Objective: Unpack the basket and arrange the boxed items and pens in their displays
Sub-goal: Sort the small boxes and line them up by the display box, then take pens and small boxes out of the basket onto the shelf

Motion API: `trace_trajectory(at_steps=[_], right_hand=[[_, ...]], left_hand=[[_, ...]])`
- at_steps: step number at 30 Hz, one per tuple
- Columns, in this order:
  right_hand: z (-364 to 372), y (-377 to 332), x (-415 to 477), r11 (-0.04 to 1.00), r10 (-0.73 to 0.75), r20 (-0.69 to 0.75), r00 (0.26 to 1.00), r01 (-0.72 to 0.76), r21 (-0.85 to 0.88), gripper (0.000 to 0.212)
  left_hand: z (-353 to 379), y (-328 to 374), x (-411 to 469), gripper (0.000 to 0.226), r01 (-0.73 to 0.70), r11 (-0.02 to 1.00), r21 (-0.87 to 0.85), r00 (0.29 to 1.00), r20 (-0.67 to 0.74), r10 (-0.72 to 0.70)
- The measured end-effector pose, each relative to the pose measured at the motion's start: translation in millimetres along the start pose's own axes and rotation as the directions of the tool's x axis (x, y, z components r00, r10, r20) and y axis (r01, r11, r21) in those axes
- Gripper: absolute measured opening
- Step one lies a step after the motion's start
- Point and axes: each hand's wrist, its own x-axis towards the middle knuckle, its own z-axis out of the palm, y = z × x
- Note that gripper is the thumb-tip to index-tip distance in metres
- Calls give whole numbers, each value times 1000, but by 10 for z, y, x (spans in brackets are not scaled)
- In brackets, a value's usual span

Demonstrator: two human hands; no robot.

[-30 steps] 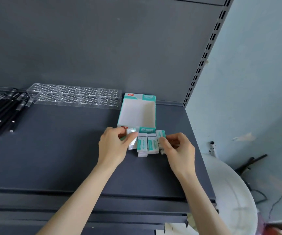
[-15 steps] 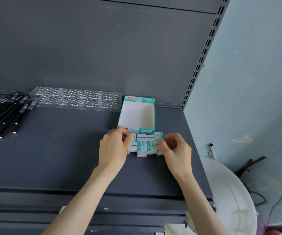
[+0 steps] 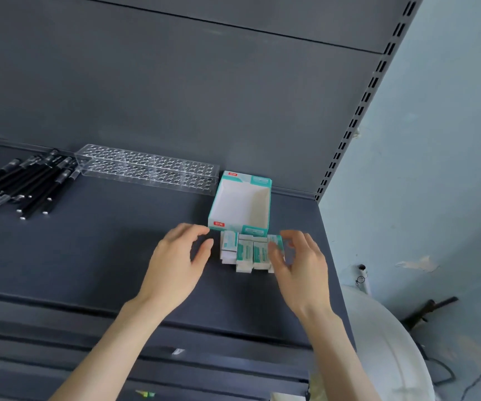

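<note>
Judging progress, you were barely midway: 4 small boxes (image 3: 240, 251) stood outside the empty display carton (image 3: 263, 208), and pens (image 3: 22, 183) lay beside the unfilled rack (image 3: 146, 169). Your left hand (image 3: 178, 256) hung relaxed, apart from the boxes; I couldn't tell whether your right hand (image 3: 301, 266) gripped the end box.

I count four small boxes (image 3: 244, 252) in one row at the near side of the display carton (image 3: 250, 230); the rightmost is half hidden behind my right hand (image 3: 303, 267). There is one carton, teal and white. There is one clear rack (image 3: 146, 169) to its left, with more holes than I can count. At the far left lies one heap of black pens (image 3: 31, 183), about ten; they overlap, so I cannot fix the number. My left hand (image 3: 175, 264) makes two hands in all. All of it sits on one dark shelf (image 3: 88, 256). One white round thing (image 3: 384, 357) shows at the near right.
</note>
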Motion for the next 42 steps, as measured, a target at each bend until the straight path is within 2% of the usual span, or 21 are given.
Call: trace_trajectory(at_steps=[3,6,12,17,22,26,32,42], right_hand=[[-40,-298,37,990,-131,4,991,131,-53,26],[23,-674,-14,980,-199,38,979,199,-13,28],[542,-1458,-329,943,-331,120,936,324,75,29],[1311,-2266,-737,924,-380,215,899,364,115,32],[2116,-3207,-1230,921,-384,288,877,340,193,30],[2562,-3753,-1404,906,-420,312,852,376,192,29],[3233,-4607,-1167,896,-443,283,851,403,189,29],[4202,-5815,-121,859,-496,162,853,454,238,27]], left_hand=[[-288,-44,-49,23,-39,997,61,999,4,39],[-625,-130,-118,25,-57,989,140,998,-17,60],[-1430,-623,-457,33,41,979,198,996,-86,-24],[-2243,-1355,-877,31,147,961,232,982,-150,-114],[-3092,-2169,-1258,29,205,950,236,971,-170,-168],[-3608,-2677,-1364,27,253,938,236,960,-178,-214],[-4376,-3460,-968,29,229,940,252,957,-234,-171],[-5190,-4608,384,27,73,956,282,970,-241,-3]])
